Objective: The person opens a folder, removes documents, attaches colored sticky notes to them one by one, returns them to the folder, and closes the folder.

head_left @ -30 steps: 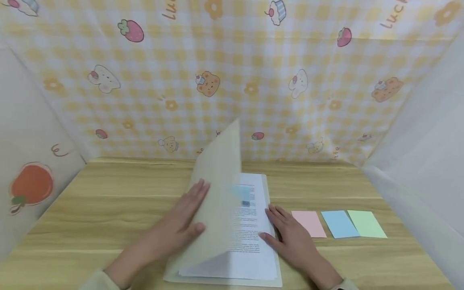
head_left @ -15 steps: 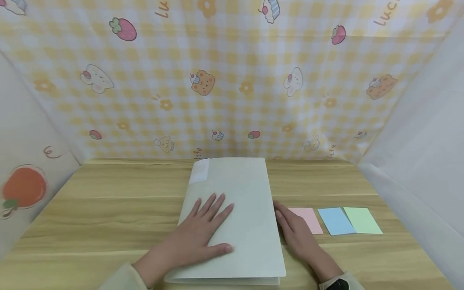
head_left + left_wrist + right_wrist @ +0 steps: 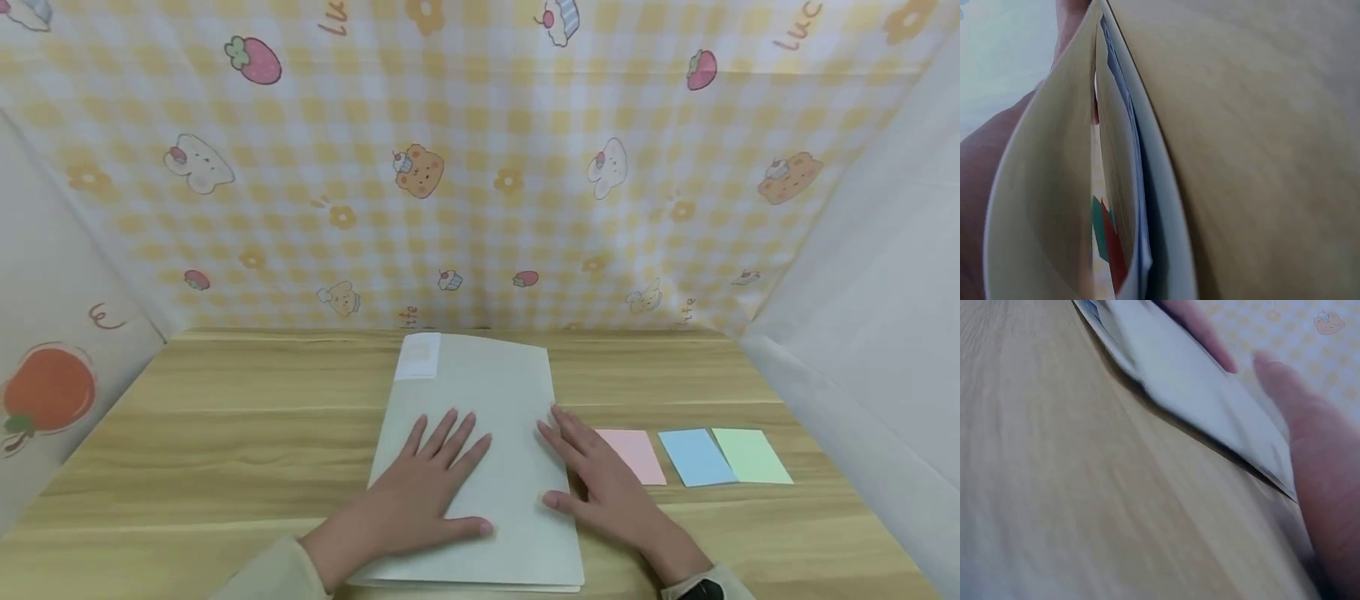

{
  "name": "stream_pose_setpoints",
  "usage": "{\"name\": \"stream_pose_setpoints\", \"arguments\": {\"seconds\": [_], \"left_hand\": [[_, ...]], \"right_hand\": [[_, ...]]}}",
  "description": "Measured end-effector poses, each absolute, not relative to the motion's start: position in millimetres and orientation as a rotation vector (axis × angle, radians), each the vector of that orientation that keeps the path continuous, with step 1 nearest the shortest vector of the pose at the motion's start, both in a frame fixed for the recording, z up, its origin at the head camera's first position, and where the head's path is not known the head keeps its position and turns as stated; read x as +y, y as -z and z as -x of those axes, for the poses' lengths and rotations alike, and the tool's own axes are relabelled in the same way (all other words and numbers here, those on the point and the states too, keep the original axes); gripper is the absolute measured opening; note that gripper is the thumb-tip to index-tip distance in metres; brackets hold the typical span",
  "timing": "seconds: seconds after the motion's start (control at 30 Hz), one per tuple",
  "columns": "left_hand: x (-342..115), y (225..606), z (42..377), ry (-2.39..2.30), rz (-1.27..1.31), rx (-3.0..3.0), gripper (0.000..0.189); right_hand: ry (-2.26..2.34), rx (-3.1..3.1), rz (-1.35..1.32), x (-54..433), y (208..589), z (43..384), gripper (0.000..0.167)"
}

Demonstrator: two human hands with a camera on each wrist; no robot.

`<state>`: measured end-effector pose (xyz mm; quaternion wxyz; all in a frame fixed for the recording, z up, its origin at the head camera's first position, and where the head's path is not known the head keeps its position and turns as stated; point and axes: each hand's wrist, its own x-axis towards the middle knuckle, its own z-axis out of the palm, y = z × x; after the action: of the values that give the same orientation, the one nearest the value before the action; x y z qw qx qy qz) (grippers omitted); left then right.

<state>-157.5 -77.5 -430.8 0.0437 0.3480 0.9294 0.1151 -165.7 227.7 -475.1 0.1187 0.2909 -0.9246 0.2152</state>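
Note:
A pale cream document folder lies closed in the middle of the table, with a white label at its upper left corner. My left hand rests on the cover, fingers spread. My right hand touches the folder's right edge, its fingertips and thumb on the cover. In the left wrist view the cover bows up, and sheets of paper show inside it. The right wrist view has the folder low against the table, beside my right thumb.
To the right of the folder lie a pink sticky note, a blue sticky note and a green sticky note. The wooden table ends at a checked yellow cloth behind, with white cloth on both sides.
The cover came down from half raised to lying over the printed sheets. My left hand moved right onto it. My right hand went from the sheets to beside the folder, then onto its cover edge.

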Motion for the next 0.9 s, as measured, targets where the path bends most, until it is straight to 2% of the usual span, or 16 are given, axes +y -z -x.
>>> {"name": "stream_pose_setpoints", "arguments": {"seconds": [0.33,0.6,0.9], "left_hand": [[-67.8,435.8,156.4,-0.144,-1.053,2.841,0.098],[-60.4,440.7,154.6,-0.062,-0.983,2.802,0.1],[-43.1,445.9,156.3,-0.084,-0.947,2.766,0.102]], "right_hand": [[-0.311,-2.715,-0.956,226.2,477.9,160.5,0.08],[-0.307,-2.746,-0.898,220.4,475.8,158.8,0.067],[-0.269,-2.84,-0.77,220.1,474.2,155.5,0.066]]}}
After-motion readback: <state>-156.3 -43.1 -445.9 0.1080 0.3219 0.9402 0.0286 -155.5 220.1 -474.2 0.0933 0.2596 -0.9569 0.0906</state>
